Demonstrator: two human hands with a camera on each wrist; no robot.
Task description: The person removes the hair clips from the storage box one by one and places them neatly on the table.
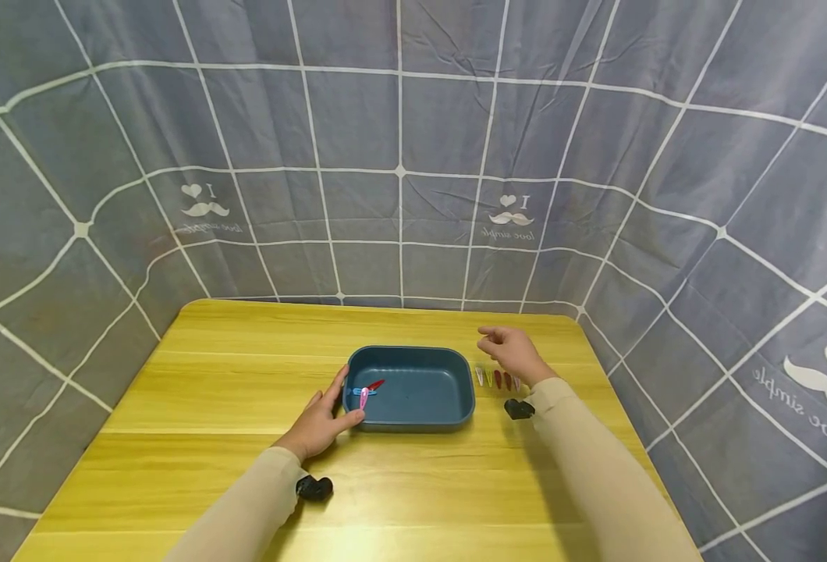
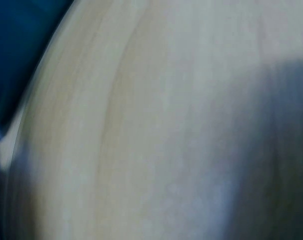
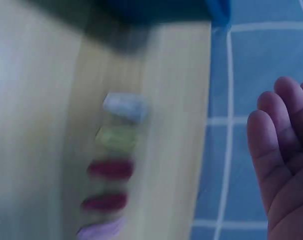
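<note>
Yellow wood-grain worktop (image 1: 210, 406) lies nearest, under two beige sleeves; the left hand (image 1: 318, 421) rests against the near left corner of a dark blue tray (image 1: 448, 417), thumb at the front wall and straight fingers along the left rim; it grips nothing. Inside the tray, at its left end, lie three hair clips together: pink (image 1: 363, 397), blue (image 1: 357, 391) and red (image 1: 376, 385). Just right of the tray a row of hair clips (image 1: 497, 379) lies on the wood; the right hand (image 1: 515, 353) hovers above that row, fingers loosely curled, holding nothing. The right wrist view, blurred, counts what the head view barely resolves: white (image 3: 124, 106), green (image 3: 116, 138), two red, then lilac (image 3: 99, 230), beside the bare palm (image 3: 286, 165); the left wrist view gives only blurred wood and a dark blue corner. Behind hangs a grey checked cloth (image 1: 399, 140) printed with moustaches, hearts and "love simple".
</note>
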